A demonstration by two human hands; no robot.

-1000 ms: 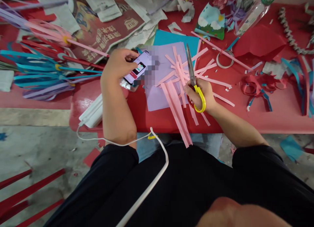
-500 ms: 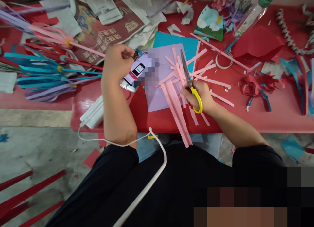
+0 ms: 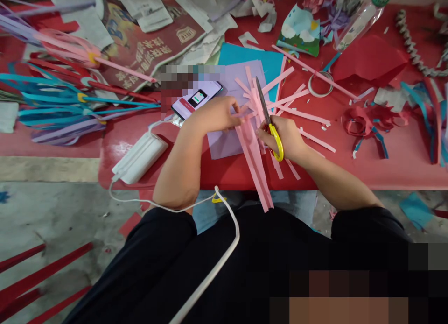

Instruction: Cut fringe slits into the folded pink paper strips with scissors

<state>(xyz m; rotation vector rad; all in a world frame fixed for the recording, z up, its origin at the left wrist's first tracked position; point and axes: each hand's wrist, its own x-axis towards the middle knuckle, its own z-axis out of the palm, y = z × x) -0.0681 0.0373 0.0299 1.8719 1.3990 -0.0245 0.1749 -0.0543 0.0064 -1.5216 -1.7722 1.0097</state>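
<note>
My right hand [image 3: 285, 137] is closed round yellow-handled scissors [image 3: 276, 142], whose blades point up and away over a pile of pink paper strips [image 3: 301, 113]. A wider folded pink strip [image 3: 257, 170] hangs past the table's front edge. At its upper end is my left hand [image 3: 222, 114], fingers bent and slightly blurred; whether they grip the strip cannot be made out. Beneath lie a purple sheet [image 3: 224, 146] and a blue sheet [image 3: 252, 55]. Left of them rests a lit phone [image 3: 196, 100].
A white power bank [image 3: 140, 158] with a cable lies at the table's front left. Paper flowers in blue [image 3: 52, 97] and pink [image 3: 70, 48] are beyond it. A tape roll [image 3: 320, 84] and plastic bottle [image 3: 366, 20] are on the right.
My left hand has moved right and nearer, from beside the phone to the top of the folded pink strip. My right hand still holds the scissors in nearly the same place.
</note>
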